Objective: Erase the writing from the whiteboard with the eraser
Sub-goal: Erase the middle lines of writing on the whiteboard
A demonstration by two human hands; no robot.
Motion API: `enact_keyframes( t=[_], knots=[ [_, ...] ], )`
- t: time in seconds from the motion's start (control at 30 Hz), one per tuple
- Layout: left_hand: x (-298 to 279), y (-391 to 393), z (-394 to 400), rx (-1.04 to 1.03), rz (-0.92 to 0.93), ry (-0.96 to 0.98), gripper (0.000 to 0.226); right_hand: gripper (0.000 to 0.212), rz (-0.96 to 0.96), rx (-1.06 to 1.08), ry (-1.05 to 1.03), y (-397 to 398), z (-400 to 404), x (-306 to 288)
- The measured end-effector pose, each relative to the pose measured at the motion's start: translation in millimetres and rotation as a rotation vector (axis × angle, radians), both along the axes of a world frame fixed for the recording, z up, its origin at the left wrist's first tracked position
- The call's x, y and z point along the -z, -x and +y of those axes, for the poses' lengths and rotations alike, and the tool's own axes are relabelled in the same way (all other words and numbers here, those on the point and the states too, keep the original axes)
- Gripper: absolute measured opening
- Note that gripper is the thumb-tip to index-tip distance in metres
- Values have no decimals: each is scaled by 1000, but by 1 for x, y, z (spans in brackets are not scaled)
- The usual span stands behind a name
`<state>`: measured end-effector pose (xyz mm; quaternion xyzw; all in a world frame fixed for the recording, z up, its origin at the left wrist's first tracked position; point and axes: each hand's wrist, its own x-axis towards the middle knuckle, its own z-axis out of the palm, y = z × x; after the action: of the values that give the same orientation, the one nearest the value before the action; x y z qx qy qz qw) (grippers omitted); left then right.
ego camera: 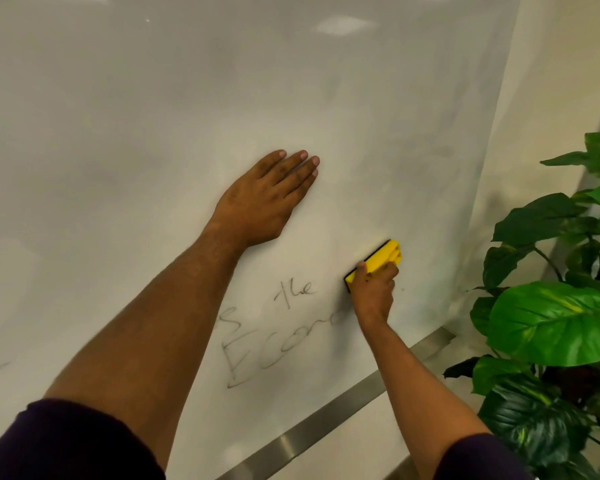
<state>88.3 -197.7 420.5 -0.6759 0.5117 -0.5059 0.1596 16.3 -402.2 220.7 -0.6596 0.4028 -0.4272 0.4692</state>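
whiteboard (153, 116) fills most of what i see, a glossy pale surface with ceiling lights reflected near its top, and a metal strip (326, 424) running along its lower edge. to the right of the board stands a plant (548, 320) with broad green leaves, close to the board's right edge. my two bare forearms reach in from the near side, each with a dark sleeve (66, 445) at the bottom of the view. black handwriting (278, 337) sits low on the board between my arms: i can read "the" above a larger word beginning "econ", and there are fainter marks at the far left edge that i can't read. my left hand (260, 202) lies flat on the board above the writing, fingers straight and together, palm pressed against the surface. my right hand (373, 292) is curled around the eraser (383, 256), a yellow block with a black pad, gripping it against the board just right of the last letters, with its upper end sticking out past my fingers.
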Motion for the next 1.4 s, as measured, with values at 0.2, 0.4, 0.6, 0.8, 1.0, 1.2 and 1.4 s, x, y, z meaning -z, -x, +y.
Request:
enact_keyframes(
  t=[0.2,0.4,0.6,0.8,1.0,1.2,1.4],
  knots=[
    [-1,0,1,18,-3,-9,58,64,-147,-73,261,-6,54,9],
    [-1,0,5,-4,-3,-44,59,66,-43,56,-188,-6,-24,4],
    [0,-1,2,-5,-21,-34,61,63,-142,44,-56,-17,31,8],
    [0,-1,5,-15,-22,-52,60,62,-199,57,138,-14,31,13],
    [1,-2,4,-24,-19,-44,61,71,-124,104,159,-15,30,1],
    [2,-6,4,-4,-49,-41,61,69,-74,-55,548,-8,42,34],
    [4,-5,3,-18,-55,-39,62,57,-55,22,235,-6,-14,15]
  ],
)
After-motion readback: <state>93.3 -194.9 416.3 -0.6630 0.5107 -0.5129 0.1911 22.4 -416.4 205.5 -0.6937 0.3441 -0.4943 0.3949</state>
